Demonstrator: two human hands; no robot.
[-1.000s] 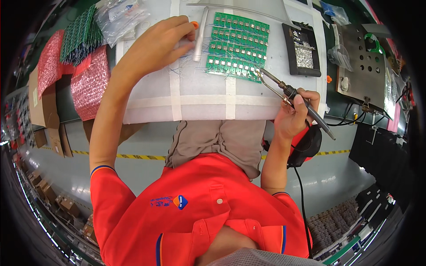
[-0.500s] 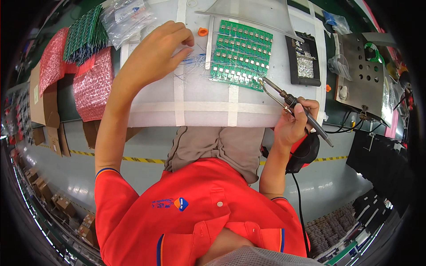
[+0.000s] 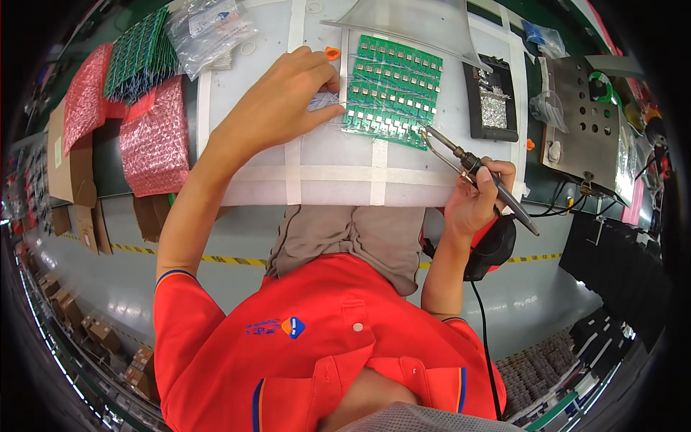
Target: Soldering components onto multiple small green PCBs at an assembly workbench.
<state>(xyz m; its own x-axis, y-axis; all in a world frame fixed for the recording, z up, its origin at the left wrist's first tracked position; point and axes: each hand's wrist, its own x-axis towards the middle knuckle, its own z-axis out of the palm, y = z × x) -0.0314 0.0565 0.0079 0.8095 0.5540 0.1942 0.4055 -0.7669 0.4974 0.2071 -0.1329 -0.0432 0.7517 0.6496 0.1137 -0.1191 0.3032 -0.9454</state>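
In my right hand (image 3: 471,205) is a soldering iron (image 3: 515,209) with a thin curved tube beside its tip. The tip is at the lower right corner of a green panel of small circuit boards (image 3: 394,79), which carries rows of silvery square parts. My left hand (image 3: 291,97) is at the panel's left edge, thumb stretched toward it and apart from the bent fingers. Thin blue and white wires (image 3: 325,101) lie under and beside those fingers, partly hidden by the hand. I make out nothing gripped there. A pale strip (image 3: 344,54) runs along the panel's left side.
Behind the panel stands a clear plastic shield (image 3: 410,21). To the right are a black tray of silvery bits (image 3: 494,108) and a metal box with holes (image 3: 586,115). Stacked green boards (image 3: 140,57), pink bubble wrap (image 3: 152,144) and clear bags (image 3: 209,36) lie left.
My left hand has moved right, over the loose wires to the panel's left edge. My right hand and the soldering iron have stayed nearly still.
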